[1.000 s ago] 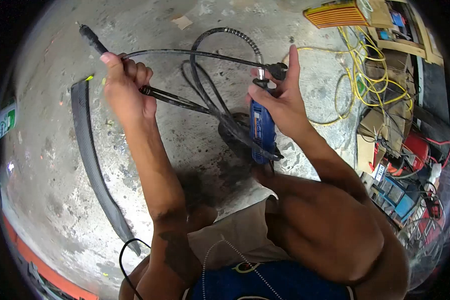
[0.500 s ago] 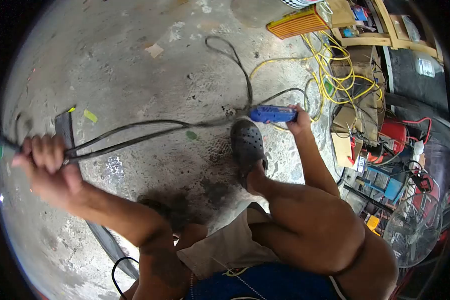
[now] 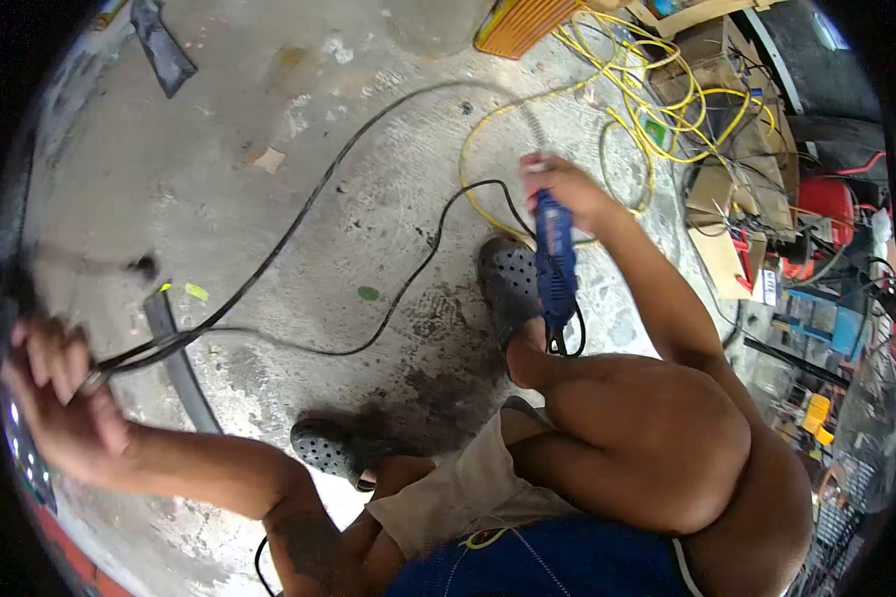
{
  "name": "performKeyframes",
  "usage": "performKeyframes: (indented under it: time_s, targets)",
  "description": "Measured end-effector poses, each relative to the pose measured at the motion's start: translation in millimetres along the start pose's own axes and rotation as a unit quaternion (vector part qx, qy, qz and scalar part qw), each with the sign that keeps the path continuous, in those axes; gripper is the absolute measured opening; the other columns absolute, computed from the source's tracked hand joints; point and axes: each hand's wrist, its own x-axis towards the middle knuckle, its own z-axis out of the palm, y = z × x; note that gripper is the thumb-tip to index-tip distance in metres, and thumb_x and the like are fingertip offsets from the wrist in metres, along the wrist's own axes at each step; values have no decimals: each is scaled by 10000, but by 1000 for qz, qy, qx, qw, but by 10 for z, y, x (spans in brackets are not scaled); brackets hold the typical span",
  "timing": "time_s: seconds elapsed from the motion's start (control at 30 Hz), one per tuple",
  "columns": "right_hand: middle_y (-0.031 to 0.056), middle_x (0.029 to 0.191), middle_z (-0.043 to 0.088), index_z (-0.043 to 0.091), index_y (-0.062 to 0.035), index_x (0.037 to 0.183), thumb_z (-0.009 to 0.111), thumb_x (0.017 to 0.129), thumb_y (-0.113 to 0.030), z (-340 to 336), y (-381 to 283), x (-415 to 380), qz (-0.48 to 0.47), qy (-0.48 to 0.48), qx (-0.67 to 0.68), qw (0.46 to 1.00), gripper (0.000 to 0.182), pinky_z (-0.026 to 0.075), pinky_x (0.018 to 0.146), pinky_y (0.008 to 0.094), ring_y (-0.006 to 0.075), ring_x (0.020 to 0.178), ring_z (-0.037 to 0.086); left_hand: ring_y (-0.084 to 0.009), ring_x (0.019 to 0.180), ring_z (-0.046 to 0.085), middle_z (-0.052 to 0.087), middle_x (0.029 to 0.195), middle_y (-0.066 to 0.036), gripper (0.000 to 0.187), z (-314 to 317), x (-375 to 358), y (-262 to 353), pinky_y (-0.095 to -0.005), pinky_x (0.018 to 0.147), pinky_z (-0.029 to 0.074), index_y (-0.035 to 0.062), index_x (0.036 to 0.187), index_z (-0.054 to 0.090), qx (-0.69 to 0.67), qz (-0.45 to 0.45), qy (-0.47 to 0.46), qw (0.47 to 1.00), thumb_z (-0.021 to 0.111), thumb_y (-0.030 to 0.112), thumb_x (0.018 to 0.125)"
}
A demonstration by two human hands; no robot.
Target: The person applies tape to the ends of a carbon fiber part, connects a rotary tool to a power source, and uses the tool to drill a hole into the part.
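At the left edge, my left hand (image 3: 65,398) is closed around black cable (image 3: 259,269); the fingers are slightly blurred. One strand arches from that hand across the floor toward my right hand (image 3: 567,194), while another runs lower toward my foot. My right hand grips the upper end of a blue, ribbed handheld power tool (image 3: 556,259), which hangs nearly upright above my dark clog (image 3: 508,284). A black cord loops at the tool's lower end. Blur hides part of the cable near my right fingers.
A tangled yellow hose or cord (image 3: 617,114) lies at the upper right beside an orange pleated filter (image 3: 523,25). Cardboard boxes and a red object (image 3: 826,214) line the right side. A dark strip (image 3: 184,363) lies near my left forearm.
The blue tool has swung from level to nearly upright, and my right hand has moved up and left. The cable strands have spread apart. My left hand has shifted slightly down and left.
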Motion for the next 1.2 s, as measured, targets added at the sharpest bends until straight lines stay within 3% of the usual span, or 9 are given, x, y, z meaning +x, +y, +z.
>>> performKeyframes:
  time_s: [0.03,0.07,0.4,0.5,0.63,0.77,0.93,1.0,1.2]
  targets:
    - [50,783,564,497,-81,1266,688,925,-107,173,104,165,30,-14,14,999,392,534,552,347,168,604,587,-89,611,277,343,783,3,258,638,0,-331,-245,556,272,-17,1147,486,133,42,226,964,471,231,1076]
    - [67,789,567,495,-82,1248,688,927,-106,328,244,334,61,-30,27,997,376,533,536,357,178,608,596,-77,585,266,350,756,35,282,449,13,-432,-239,533,257,-1,1138,539,35,-62,27,997,493,269,1072]
    - [261,1247,570,375,52,1386,709,899,-278,784,901,650,-120,-60,-311,941,676,477,976,452,378,1153,580,-55,553,294,368,704,58,447,1162,-263,-1587,-233,514,274,20,1164,573,60,-160,63,983,472,444,1062]
    - [284,1290,542,332,25,1471,735,883,-370,651,500,502,-378,65,-390,837,815,487,969,421,382,1143,601,-58,539,303,367,702,51,486,1266,-302,-1707,-235,509,287,3,1198,560,52,-186,71,979,463,459,1060]
    - [185,1287,582,383,-42,1481,665,959,-374,928,-579,122,30,-367,4,930,679,533,908,378,270,1003,673,-55,525,292,360,693,42,524,1443,-222,-1878,-231,490,263,-20,1214,567,137,-261,51,954,446,467,1062]
    - [156,1174,651,498,-37,1396,651,975,-252,1283,-659,293,21,-496,108,861,496,544,893,365,251,996,679,-60,497,316,472,722,19,569,1422,-94,-2049,-220,480,271,-25,1331,559,203,-355,15,912,503,462,1042]
    - [101,1078,694,656,-11,1163,631,946,-63,1193,-699,388,-427,-115,22,897,224,549,915,334,227,1013,691,-154,675,539,591,835,-47,455,1180,-103,-2210,-269,619,444,5,1347,575,498,-268,-99,818,704,187,949]
    - [94,1078,694,650,8,1165,616,938,-44,971,-807,573,-476,-27,-48,878,235,551,909,320,213,1006,694,-235,750,562,613,861,-98,434,1149,-143,-2210,-273,745,447,-2,1334,587,659,-205,-211,692,704,127,937]
    - [151,1059,740,713,-15,1166,662,858,-23,367,-1258,1032,-507,149,-74,846,312,538,792,291,174,892,695,-397,1204,611,556,1424,-193,755,1155,-323,-2069,-427,917,523,104,1561,293,634,-303,-288,651,621,-50,899]
